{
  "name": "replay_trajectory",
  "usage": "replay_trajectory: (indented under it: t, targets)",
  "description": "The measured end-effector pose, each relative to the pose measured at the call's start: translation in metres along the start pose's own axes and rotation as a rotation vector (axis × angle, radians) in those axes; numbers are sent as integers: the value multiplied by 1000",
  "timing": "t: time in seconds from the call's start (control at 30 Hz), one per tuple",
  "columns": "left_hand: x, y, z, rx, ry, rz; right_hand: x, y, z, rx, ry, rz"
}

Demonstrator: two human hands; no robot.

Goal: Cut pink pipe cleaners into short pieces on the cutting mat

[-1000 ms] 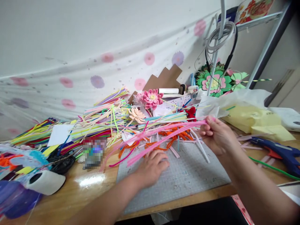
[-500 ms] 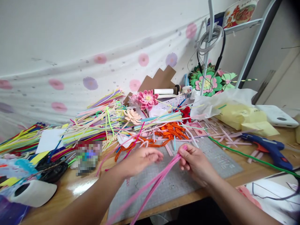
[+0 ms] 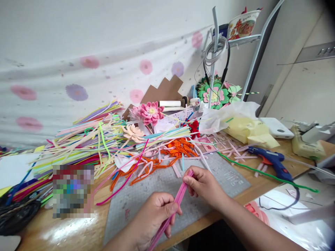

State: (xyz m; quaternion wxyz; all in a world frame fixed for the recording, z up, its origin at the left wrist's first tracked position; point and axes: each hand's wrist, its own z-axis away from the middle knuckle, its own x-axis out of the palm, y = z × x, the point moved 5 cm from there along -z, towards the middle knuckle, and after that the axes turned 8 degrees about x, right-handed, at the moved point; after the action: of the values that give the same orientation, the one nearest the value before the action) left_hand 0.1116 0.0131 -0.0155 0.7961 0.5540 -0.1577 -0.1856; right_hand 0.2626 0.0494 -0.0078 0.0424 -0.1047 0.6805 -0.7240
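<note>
Head view: both hands now close on the pink pipe cleaners (image 3: 180,195) over the grey mat (image 3: 230,177) on the table (image 3: 78,233); left hand (image 3: 157,216), earlier empty, has taken grip below; right hand (image 3: 202,184) pinches their top

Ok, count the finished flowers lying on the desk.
3: pink flower and peach flower on the strip pile; green-and-pink flower behind the stand. Others may be hidden in the clutter.
</note>
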Motion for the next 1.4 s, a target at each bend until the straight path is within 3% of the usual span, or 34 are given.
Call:
replay_trajectory:
  t: [0.2,0.4,0.53,0.7,0.8,0.97,1.17,1.27,1.4]
  targets:
    - [3,-6,3,-2,25,-95,-12,9,2,35,63,-23]
    - [3,-9,6,-32,34,-50,-3,17,5,91,11,-218]
    - [1,-16,13,-32,57,4,0,16,14,-22,39,-338]
    - [-4,-21,15,-16,-1,-72,0,8,22,-300,93,81]
    - [-10,-22,12,12,-43,-96,1,8,22,-382,128,204]
    - [-21,-30,8,34,-54,-149,1,17,13,-249,169,225]
    - [-32,-27,12,23,-28,-226,1,26,5,-5,-68,181]
    - [-34,-25,16,-44,-38,-221,1,14,2,-42,-157,359]
    - [-46,-18,20,-39,115,-166,7,-19,-30,-244,-155,779]
